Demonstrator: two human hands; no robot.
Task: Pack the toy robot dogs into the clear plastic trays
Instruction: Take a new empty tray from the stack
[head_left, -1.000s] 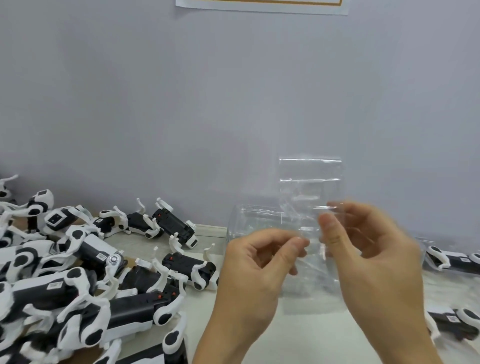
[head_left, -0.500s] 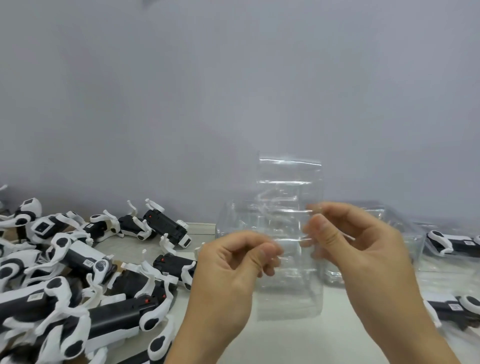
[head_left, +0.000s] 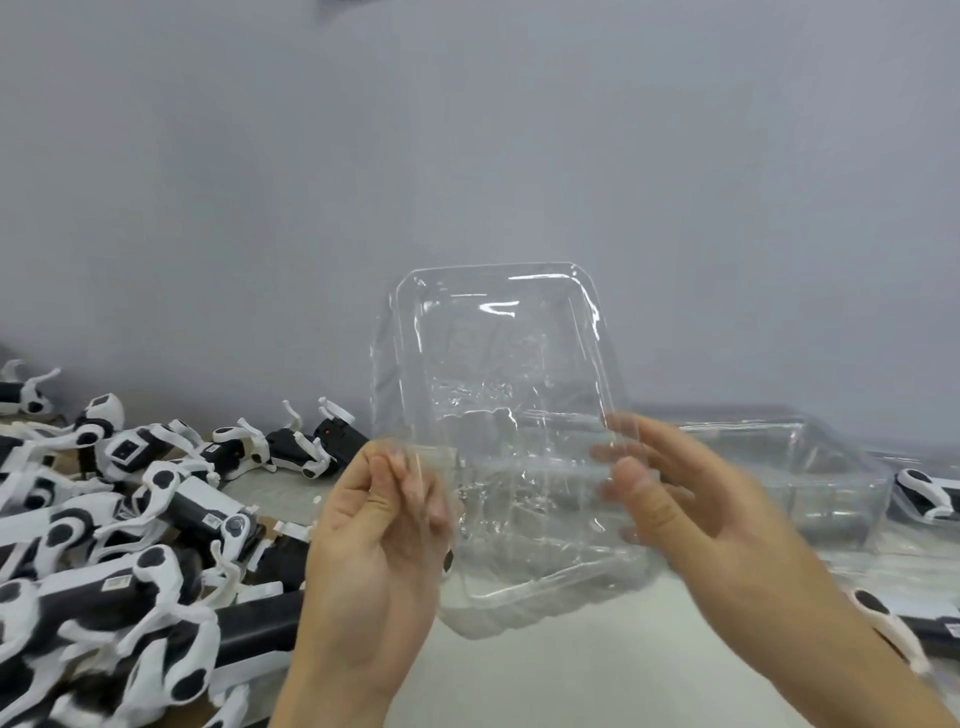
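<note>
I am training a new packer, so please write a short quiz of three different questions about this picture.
1. True or false: a toy dog already lies in the clear tray held up.
2. Which hands grip the tray? A) left hand only B) right hand only C) both
3. Fill in: the unpacked toy dogs are piled on the person's ____ side.

Key: 1 false; 2 C; 3 left.

Both forearms come up from 6 o'clock, hands raised side by side. Left hand (head_left: 376, 540) fingers curled, pinching the tray (head_left: 498, 415) edge. Right hand (head_left: 711, 519) at 3 o'clock of it, thumb and fingers gripping the opposite edge.
</note>
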